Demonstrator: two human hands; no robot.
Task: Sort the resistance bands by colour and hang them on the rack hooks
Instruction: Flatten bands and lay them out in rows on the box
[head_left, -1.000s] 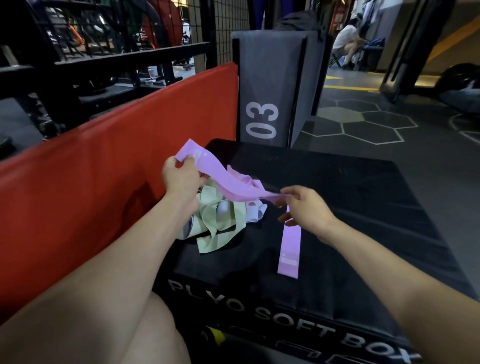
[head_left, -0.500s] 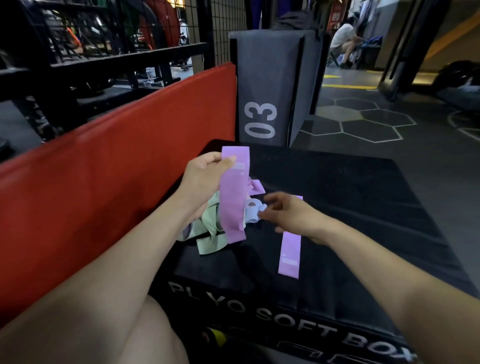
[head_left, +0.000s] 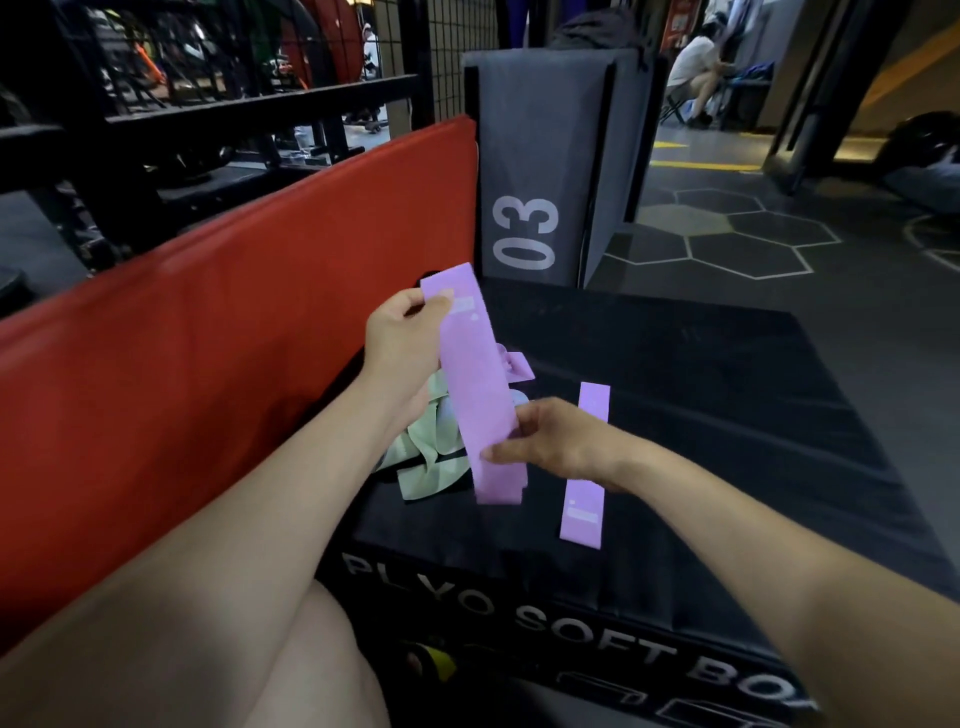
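Note:
I hold a purple resistance band (head_left: 480, 395) stretched flat above a black plyo soft box (head_left: 701, 374). My left hand (head_left: 402, 343) pinches its upper end and my right hand (head_left: 550, 439) pinches its lower part. A second purple band (head_left: 586, 499) lies flat on the box, partly under my right wrist. A tangled pile of pale green bands (head_left: 434, 457) sits on the box behind the held band, with a bit of another purple band (head_left: 517, 366) and a pale blue one peeking out.
A red padded box (head_left: 208, 338) stands along the left. A grey box marked 03 (head_left: 535, 171) stands upright behind the black box. A black metal rack (head_left: 234, 104) is at the far left. A person sits in the far background (head_left: 696, 67).
My right hand moved left and took hold of the lower part of the purple band. The band now hangs straight between both hands, raised slightly.

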